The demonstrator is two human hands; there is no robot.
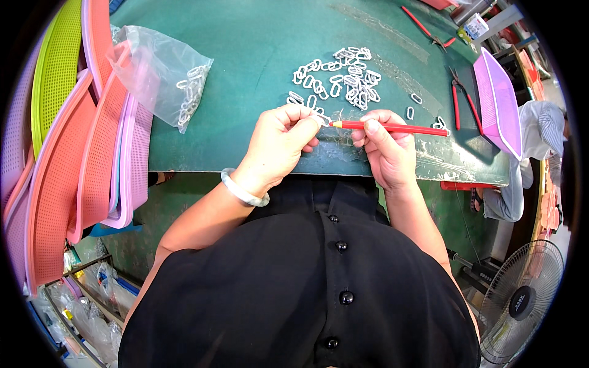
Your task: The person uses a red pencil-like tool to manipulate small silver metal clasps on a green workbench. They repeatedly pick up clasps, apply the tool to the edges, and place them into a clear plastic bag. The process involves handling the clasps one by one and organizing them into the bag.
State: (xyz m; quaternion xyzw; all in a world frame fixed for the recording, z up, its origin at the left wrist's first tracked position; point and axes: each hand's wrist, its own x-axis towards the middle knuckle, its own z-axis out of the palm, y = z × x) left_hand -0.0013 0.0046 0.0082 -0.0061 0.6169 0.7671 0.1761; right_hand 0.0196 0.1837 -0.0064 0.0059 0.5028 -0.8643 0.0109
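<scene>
Left hand (279, 144) pinches a white oval link (320, 118) at the counter's (245, 55) near edge; right hand (386, 147) grips the red-handled tool (392, 127), tip meeting it from three o'clock. Best kept steady, close to the pile of links (340, 76) at twelve.

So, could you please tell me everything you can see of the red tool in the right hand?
The red tool is a thin, straight, pencil-like rod, seemingly plastic-coated, lying almost level above the green table's near edge. The right hand pinches it close to its left end, where a short yellowish tip meets a small white oval link held by the left hand. Its long right part sticks out free.
</scene>
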